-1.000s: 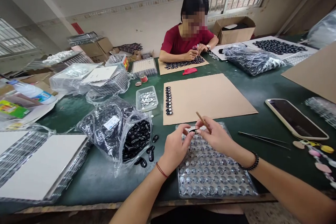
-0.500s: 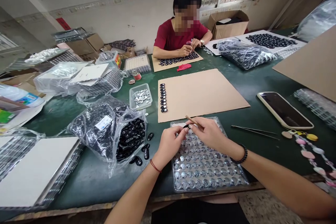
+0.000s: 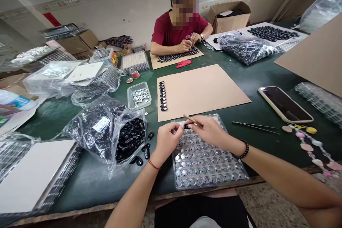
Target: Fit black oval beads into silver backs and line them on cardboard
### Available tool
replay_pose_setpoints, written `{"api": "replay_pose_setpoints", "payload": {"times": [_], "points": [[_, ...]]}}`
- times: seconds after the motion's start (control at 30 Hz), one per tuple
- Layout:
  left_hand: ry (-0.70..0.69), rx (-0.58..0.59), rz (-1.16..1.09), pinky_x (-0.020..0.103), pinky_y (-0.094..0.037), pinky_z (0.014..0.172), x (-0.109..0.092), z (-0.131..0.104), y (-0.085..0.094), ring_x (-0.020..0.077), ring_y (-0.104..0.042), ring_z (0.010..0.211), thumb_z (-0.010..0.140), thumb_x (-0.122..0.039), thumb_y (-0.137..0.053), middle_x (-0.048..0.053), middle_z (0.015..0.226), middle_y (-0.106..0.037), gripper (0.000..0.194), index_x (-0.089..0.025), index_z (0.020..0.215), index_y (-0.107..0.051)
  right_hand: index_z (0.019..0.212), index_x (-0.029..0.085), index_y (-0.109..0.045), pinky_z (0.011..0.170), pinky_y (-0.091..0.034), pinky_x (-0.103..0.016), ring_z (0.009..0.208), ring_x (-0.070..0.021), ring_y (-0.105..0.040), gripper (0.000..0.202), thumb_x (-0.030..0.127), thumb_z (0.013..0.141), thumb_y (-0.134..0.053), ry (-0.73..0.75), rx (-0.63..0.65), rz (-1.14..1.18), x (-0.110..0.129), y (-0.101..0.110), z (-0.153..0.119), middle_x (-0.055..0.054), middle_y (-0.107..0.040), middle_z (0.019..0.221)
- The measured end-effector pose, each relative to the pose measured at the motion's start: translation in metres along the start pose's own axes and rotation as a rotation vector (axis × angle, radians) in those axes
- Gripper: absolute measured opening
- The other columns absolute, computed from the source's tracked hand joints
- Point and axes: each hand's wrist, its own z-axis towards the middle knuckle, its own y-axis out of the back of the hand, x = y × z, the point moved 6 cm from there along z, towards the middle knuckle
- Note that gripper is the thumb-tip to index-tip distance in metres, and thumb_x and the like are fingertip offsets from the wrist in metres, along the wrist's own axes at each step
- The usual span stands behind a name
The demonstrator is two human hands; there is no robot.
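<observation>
Pinched fingers of my left hand (image 3: pixel 167 138) meet my right hand (image 3: pixel 211 131) over the near part of the table. At their tips is a small black oval piece (image 3: pixel 186 126), partly hidden. My right hand also grips a thin brown stick (image 3: pixel 192 120), slanting up to the left. Beneath both hands lies a clear plastic tray (image 3: pixel 211 182) with rows of round silvery pieces in its pockets. Just beyond, a brown cardboard sheet (image 3: pixel 203 91) carries a column of black oval pieces (image 3: pixel 162 96) with pale spots along its left edge.
Left of the tray lies an open plastic bag (image 3: pixel 100 135) of black pieces, some spilled. A clear box (image 3: pixel 139 96) holds small silvery discs. Tweezers (image 3: pixel 255 127), a phone (image 3: pixel 285 104) and a beaded strap (image 3: pixel 307 146) are at right. A co-worker (image 3: pixel 181 25) sits opposite.
The whole view has shifted slightly. My hands stay together above the tray, and the black piece has turned a little between the fingertips.
</observation>
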Motion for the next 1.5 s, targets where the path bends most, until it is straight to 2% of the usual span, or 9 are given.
{"api": "replay_pose_setpoints", "payload": {"times": [0.13, 0.27, 0.4, 0.53, 0.7, 0.87, 0.97, 1.2, 1.5], "points": [[0.207, -0.013, -0.482, 0.017, -0.025, 0.041, 0.014, 0.007, 0.010, 0.0047, -0.036, 0.040, 0.076, -0.030, -0.057, -0.003, 0.047, -0.050, 0.022, -0.013, 0.061, -0.059, 0.096, 0.018, -0.065, 0.049, -0.035, -0.022, 0.055, -0.0108, -0.049, 0.022, 0.026, 0.084, -0.048, -0.069, 0.015, 0.087, -0.004, 0.002, 0.002, -0.002, -0.063, 0.072], [0.526, -0.366, -1.294, 0.013, -0.028, 0.037, 0.045, 0.011, 0.039, 0.0025, -0.032, 0.035, 0.088, -0.022, -0.039, -0.006, 0.047, -0.041, 0.026, -0.014, 0.066, -0.050, 0.098, 0.017, -0.064, 0.041, -0.025, -0.021, 0.043, -0.0070, -0.035, 0.026, 0.031, 0.083, -0.049, -0.176, 0.017, 0.158, -0.010, 0.003, 0.001, 0.000, -0.054, 0.060], [0.658, -0.572, -1.588, 0.018, -0.048, 0.054, 0.057, 0.008, 0.044, 0.0077, -0.055, 0.058, 0.092, -0.024, -0.032, 0.001, 0.062, -0.052, 0.028, -0.013, 0.071, -0.048, 0.098, 0.017, -0.065, 0.040, -0.022, -0.021, 0.043, -0.0063, -0.031, 0.026, 0.031, 0.082, -0.050, -0.186, 0.018, 0.155, -0.009, 0.003, 0.001, 0.001, -0.051, 0.058], [0.743, -0.364, -1.564, 0.019, -0.052, 0.060, 0.046, 0.007, 0.020, 0.0079, -0.057, 0.063, 0.090, -0.012, -0.036, 0.005, 0.070, -0.056, 0.019, -0.009, 0.083, -0.053, 0.098, 0.016, -0.065, 0.041, -0.024, -0.022, 0.044, -0.0067, -0.034, 0.026, 0.030, 0.081, -0.051, -0.197, 0.004, 0.166, -0.009, 0.003, 0.002, 0.000, -0.052, 0.059], [0.577, -0.295, -1.390, 0.016, -0.052, 0.060, 0.035, 0.007, 0.018, 0.0065, -0.060, 0.065, 0.088, -0.008, -0.038, 0.007, 0.088, -0.064, 0.021, -0.010, 0.100, -0.056, 0.094, 0.015, -0.066, 0.049, -0.034, -0.024, 0.054, -0.0097, -0.048, 0.024, 0.028, 0.079, -0.053, -0.264, 0.027, 0.244, -0.016, 0.002, 0.005, -0.003, -0.060, 0.069], [0.491, -0.089, -1.308, 0.012, -0.029, 0.033, 0.026, 0.005, 0.006, 0.0025, -0.034, 0.034, 0.086, -0.023, -0.048, -0.006, 0.045, -0.043, 0.018, -0.013, 0.097, -0.059, 0.092, 0.016, -0.065, 0.059, -0.039, -0.026, 0.068, -0.0133, -0.055, 0.023, 0.032, 0.077, -0.056, -0.331, 0.059, 0.435, -0.021, -0.001, 0.006, -0.004, -0.063, 0.076], [0.439, -0.054, -1.241, 0.012, -0.020, 0.032, 0.025, 0.005, 0.002, 0.0018, -0.022, 0.032, 0.083, -0.030, -0.053, -0.010, 0.041, -0.027, 0.020, -0.013, 0.094, -0.060, 0.093, 0.015, -0.063, 0.051, -0.035, -0.024, 0.060, -0.0112, -0.050, 0.025, 0.033, 0.076, -0.056, -0.376, 0.059, 0.541, -0.022, -0.002, 0.005, -0.002, -0.057, 0.066], [0.460, -0.035, -1.155, 0.012, -0.020, 0.035, 0.026, 0.004, -0.002, 0.0004, -0.027, 0.037, 0.074, -0.027, -0.064, -0.008, 0.053, -0.036, 0.027, -0.015, 0.098, -0.058, 0.088, 0.015, -0.062, 0.048, -0.031, -0.024, 0.053, -0.0088, -0.043, 0.021, 0.030, 0.076, -0.056, -0.356, 0.025, 0.583, -0.022, 0.000, 0.005, 0.002, -0.049, 0.058], [0.487, 0.080, -1.181, 0.014, -0.019, 0.039, 0.019, -0.007, -0.012, 0.0006, -0.028, 0.041, 0.071, -0.023, -0.064, -0.007, 0.057, -0.037, 0.024, -0.014, 0.092, -0.056, 0.097, 0.017, -0.064, 0.067, -0.042, -0.028, 0.078, -0.0157, -0.057, 0.029, 0.037, 0.077, -0.055, -0.283, -0.075, 0.297, -0.032, 0.018, 0.016, -0.006, -0.065, 0.089]]}}
